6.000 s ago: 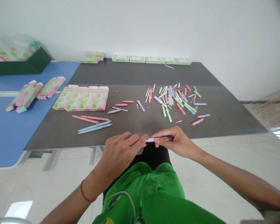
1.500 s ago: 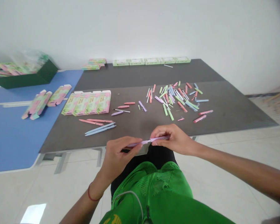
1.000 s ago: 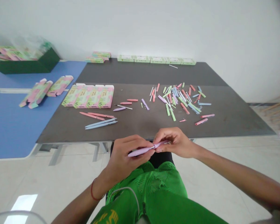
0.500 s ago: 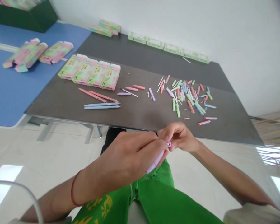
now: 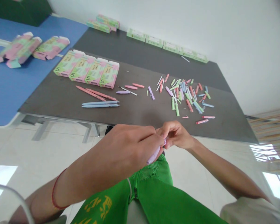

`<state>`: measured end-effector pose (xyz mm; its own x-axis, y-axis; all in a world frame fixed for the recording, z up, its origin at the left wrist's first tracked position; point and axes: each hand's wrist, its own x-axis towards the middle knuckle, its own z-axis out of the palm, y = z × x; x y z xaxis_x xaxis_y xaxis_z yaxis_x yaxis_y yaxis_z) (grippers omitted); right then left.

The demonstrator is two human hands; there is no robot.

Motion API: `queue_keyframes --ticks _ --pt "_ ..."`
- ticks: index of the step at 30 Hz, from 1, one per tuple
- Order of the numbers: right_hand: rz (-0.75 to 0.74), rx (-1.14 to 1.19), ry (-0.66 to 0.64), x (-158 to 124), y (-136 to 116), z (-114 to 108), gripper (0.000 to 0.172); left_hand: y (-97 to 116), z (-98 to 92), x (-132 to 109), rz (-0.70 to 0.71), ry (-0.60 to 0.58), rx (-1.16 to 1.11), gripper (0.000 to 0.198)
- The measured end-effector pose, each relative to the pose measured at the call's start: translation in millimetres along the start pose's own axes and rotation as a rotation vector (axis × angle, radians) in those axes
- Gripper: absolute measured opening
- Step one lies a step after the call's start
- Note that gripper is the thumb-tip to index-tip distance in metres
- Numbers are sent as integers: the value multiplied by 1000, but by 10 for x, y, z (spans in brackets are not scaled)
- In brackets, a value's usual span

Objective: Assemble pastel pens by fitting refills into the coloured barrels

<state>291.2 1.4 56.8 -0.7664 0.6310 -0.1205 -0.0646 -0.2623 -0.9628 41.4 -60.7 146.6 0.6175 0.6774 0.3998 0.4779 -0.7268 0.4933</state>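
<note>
My left hand, with a red string at its wrist, is closed around a light purple pen barrel. One end of the barrel sticks out below the fingers, and its open end points at my right hand. The right thumb and fingers pinch together right at that open end; what sits between them is hidden. Both hands are held over my lap, in front of the table's near edge. Beyond them on the dark table lie a purple barrel piece and a small pale green part.
Loose pen parts in several colours are heaped at right. At left are whole pink pens, blue pens and a row of boxes. More boxes line the wall. Flattened cartons lie on the blue table.
My hands stay together and have shifted slightly up and left in view. Less of the barrel's open end shows between them. The view itself has moved a little; the table items stay put.
</note>
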Motion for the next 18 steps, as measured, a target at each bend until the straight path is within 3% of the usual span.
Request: queue_keyframes --ticks 13,18 --pt "-21 101 -16 66 7 56 35 -114 140 83 62 -126 75 20" --pt "-37 144 -13 77 12 54 31 -114 197 44 60 -77 79 20"
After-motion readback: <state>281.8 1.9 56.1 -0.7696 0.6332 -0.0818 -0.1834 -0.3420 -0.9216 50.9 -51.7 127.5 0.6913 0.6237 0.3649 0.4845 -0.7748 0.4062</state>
